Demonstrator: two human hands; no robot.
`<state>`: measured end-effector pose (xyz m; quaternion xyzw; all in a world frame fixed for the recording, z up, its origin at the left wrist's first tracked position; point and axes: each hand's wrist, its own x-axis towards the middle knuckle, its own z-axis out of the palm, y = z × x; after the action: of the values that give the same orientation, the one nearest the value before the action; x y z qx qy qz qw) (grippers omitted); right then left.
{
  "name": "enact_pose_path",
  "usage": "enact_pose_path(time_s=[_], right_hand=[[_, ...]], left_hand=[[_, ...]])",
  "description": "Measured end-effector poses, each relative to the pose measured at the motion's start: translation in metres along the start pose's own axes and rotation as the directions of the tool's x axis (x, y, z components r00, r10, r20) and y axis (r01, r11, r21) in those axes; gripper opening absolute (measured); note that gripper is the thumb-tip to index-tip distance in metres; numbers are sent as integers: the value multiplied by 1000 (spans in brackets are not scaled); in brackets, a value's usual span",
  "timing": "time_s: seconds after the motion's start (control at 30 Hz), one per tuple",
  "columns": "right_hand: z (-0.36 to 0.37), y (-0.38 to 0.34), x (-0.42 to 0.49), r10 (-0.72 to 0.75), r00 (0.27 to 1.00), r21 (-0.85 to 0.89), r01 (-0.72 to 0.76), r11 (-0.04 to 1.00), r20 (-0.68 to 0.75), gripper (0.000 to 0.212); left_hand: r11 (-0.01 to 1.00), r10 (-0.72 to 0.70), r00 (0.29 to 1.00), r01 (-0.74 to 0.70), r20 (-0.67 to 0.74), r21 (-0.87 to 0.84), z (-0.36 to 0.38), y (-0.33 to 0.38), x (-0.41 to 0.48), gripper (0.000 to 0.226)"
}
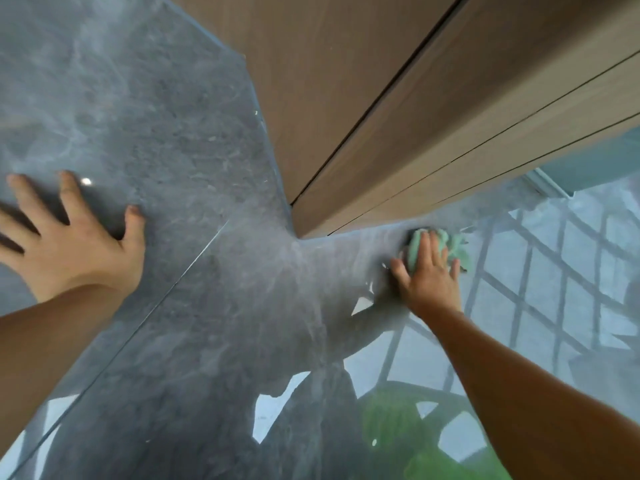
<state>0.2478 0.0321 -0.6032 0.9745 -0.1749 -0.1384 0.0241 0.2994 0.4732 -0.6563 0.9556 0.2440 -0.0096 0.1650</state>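
Four straight fingers (425,249) of the right hand (431,282) are laid flat over a crumpled green cloth (455,245), which is pressed down rather than gripped; the thumb is spread to the side and rests on the surface beside it. The cloth is found on the glossy grey stone surface (173,133), just beside the lower edge of the wooden cabinet (346,98) and a little to the right of its corner. The left hand (69,251) is held well apart from it, its fingers (74,192) splayed and straight, the palm set flat on the same stone with nothing held. A thin seam (194,261) is seen running diagonally across the stone between the two hands. A window grid (554,289) and a green patch (398,420) are mirrored in the polish near the right forearm.
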Motion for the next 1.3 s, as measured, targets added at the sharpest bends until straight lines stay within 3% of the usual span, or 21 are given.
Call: enact_pose_path(time_s=[0.07, 0.17, 0.23, 0.33, 0.43, 0.47, 0.5, 0.57, 0.63, 0.73, 0.8, 0.9, 0.97, 1.07, 1.3], right_hand=[[-8, 7, 19, 227, 973, 53, -229, 972, 38, 95], [10, -77, -19, 237, 971, 197, -225, 954, -39, 102], [20, -141, -58, 65, 993, 225, -42, 973, -95, 103], [35, -188, -96, -211, 967, 209, 238, 949, -144, 101], [34, -135, -78, -504, 852, 149, 521, 840, -137, 90], [32, -108, -68, -540, 835, 114, 550, 827, -107, 89], [29, -83, -55, -489, 867, 106, 497, 861, -96, 90], [20, -42, -22, -165, 979, 147, 181, 972, -120, 93], [8, -25, 3, 139, 988, 180, -125, 976, -69, 96], [3, -54, -5, 227, 973, 208, -214, 954, -39, 100], [11, -101, -46, 157, 987, 237, -143, 961, -42, 103], [26, -180, -117, -202, 976, 226, 216, 950, -85, 107], [30, -214, -123, -335, 935, 216, 353, 910, -116, 106], [17, -247, -69, -341, 929, 194, 365, 911, -148, 107], [-62, -364, 127, -388, 920, 242, 390, 888, -56, 103]], left_hand=[[999, 3, 1000, -3, -13, 38, -5, 6, -3, 83], [998, 29, 1000, -30, 10, 48, -9, 12, -9, 84], [998, 28, 1000, -29, 13, 49, -9, 11, -9, 86], [998, 15, 1000, -14, -9, 62, -5, 8, -6, 85], [998, 19, 1000, -19, -11, 60, -4, 8, -5, 85], [998, 17, 1000, -16, -16, 60, -4, 8, -5, 85], [998, 18, 1000, -16, -23, 61, -4, 7, -5, 86], [998, 17, 999, -15, -34, 65, -3, 8, -6, 86], [997, 12, 999, -10, -34, 71, -3, 9, -7, 86], [996, 9, 1000, -7, -24, 91, -5, 12, -7, 86], [997, 3, 1000, -1, -21, 82, -7, 13, -8, 86], [998, -3, 1000, 4, -12, 67, -8, 14, -8, 87], [998, -6, 1000, 7, -13, 66, -8, 12, -9, 86], [998, 0, 1000, 1, -20, 56, -6, 13, -8, 87], [998, 0, 999, 3, -52, 61, -3, 10, -8, 87]])
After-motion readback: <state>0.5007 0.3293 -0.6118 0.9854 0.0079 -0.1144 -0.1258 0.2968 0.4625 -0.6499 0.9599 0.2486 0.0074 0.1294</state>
